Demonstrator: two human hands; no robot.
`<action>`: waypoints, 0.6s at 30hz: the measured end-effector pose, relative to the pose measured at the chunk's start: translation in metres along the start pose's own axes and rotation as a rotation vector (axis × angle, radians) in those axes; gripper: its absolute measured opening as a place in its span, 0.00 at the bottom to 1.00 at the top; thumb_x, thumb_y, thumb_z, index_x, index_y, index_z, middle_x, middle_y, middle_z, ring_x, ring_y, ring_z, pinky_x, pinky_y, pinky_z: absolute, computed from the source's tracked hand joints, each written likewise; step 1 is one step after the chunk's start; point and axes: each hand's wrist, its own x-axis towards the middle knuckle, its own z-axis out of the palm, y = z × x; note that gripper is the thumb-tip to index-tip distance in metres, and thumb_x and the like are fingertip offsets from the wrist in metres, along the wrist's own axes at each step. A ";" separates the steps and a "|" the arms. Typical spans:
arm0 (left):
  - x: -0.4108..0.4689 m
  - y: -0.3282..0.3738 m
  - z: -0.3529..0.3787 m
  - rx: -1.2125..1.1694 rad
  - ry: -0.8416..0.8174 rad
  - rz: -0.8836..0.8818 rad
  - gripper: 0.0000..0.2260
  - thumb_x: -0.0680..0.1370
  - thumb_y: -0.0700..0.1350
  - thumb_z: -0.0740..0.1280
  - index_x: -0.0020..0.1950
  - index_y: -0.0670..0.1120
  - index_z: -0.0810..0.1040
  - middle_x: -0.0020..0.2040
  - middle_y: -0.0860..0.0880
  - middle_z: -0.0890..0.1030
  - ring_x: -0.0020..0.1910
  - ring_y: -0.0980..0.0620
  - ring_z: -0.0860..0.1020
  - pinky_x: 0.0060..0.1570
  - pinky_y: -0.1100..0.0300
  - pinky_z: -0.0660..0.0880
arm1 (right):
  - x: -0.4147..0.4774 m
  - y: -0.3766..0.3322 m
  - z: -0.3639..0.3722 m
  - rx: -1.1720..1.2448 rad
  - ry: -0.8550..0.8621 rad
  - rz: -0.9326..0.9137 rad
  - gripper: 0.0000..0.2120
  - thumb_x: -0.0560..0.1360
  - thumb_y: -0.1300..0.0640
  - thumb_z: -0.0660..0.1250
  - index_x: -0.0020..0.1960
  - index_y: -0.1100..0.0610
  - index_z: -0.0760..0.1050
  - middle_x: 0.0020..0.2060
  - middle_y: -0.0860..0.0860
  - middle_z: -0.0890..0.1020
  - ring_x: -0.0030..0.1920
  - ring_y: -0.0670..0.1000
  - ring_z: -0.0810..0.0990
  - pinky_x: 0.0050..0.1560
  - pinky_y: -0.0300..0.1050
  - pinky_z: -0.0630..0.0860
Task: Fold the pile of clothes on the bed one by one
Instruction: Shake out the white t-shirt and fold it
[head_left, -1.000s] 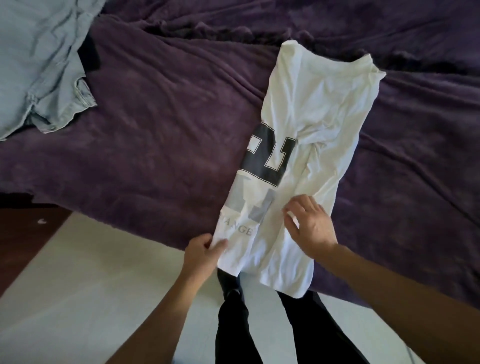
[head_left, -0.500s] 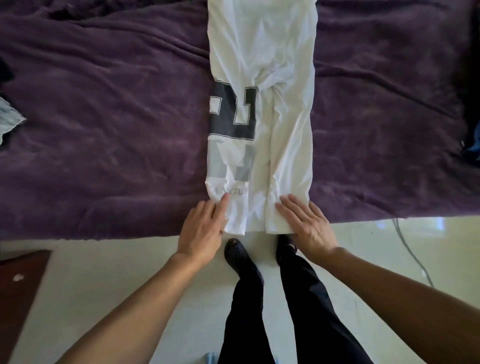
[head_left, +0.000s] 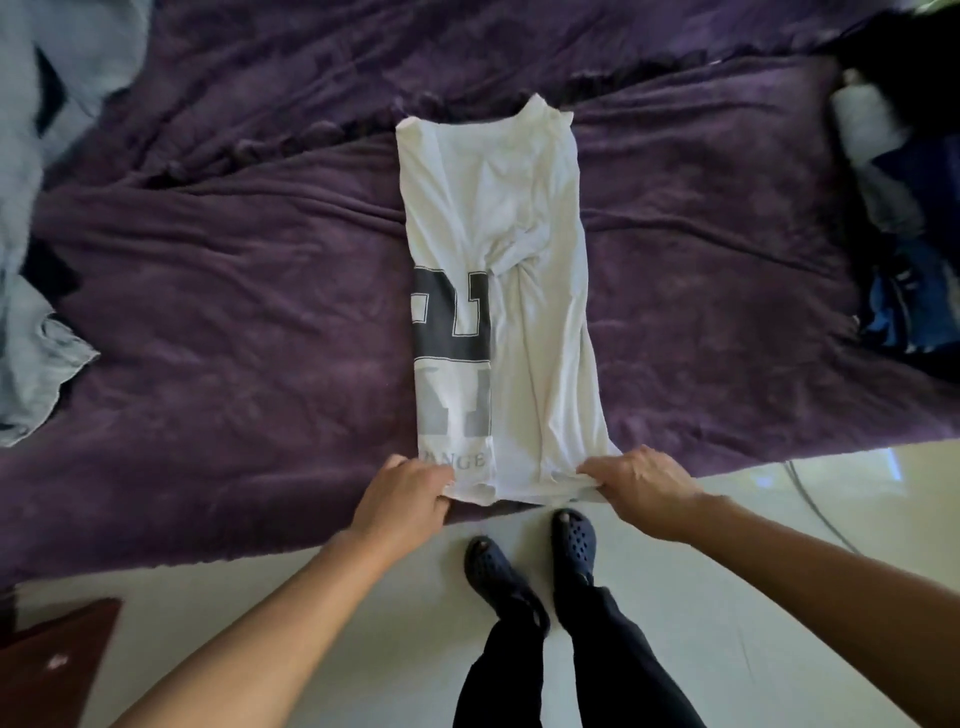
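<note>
Near edge of purple blanket, white tee lies as a long strip, sides folded in. L hand & R hand each pinch a hem corner, fingers curled, prob. ready to carry hem to collar.

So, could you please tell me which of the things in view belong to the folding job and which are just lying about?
In the job: white T-shirt, its hem gripped by left hand and right hand; light blue shirt; dark clothes heap.
Lying about: grey cable on the floor; brown furniture corner.
</note>
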 end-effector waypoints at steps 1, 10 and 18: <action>0.009 -0.002 -0.014 -0.083 0.051 -0.039 0.04 0.74 0.41 0.65 0.39 0.47 0.75 0.40 0.46 0.81 0.43 0.40 0.77 0.42 0.53 0.69 | 0.009 0.006 -0.017 0.040 -0.014 0.042 0.11 0.80 0.55 0.57 0.58 0.50 0.75 0.46 0.51 0.83 0.46 0.57 0.80 0.43 0.47 0.71; 0.155 -0.043 -0.101 -0.474 0.312 -0.390 0.10 0.72 0.43 0.70 0.37 0.39 0.73 0.33 0.45 0.77 0.32 0.50 0.71 0.31 0.57 0.65 | 0.153 0.067 -0.147 0.390 0.156 0.224 0.07 0.76 0.53 0.68 0.50 0.56 0.79 0.43 0.52 0.77 0.47 0.56 0.78 0.46 0.49 0.75; 0.240 -0.079 -0.078 -0.726 0.371 -0.680 0.09 0.76 0.47 0.66 0.40 0.42 0.74 0.38 0.47 0.78 0.38 0.48 0.75 0.36 0.57 0.69 | 0.226 0.102 -0.132 0.743 0.111 0.271 0.40 0.65 0.41 0.77 0.72 0.42 0.63 0.58 0.48 0.74 0.55 0.50 0.74 0.55 0.43 0.72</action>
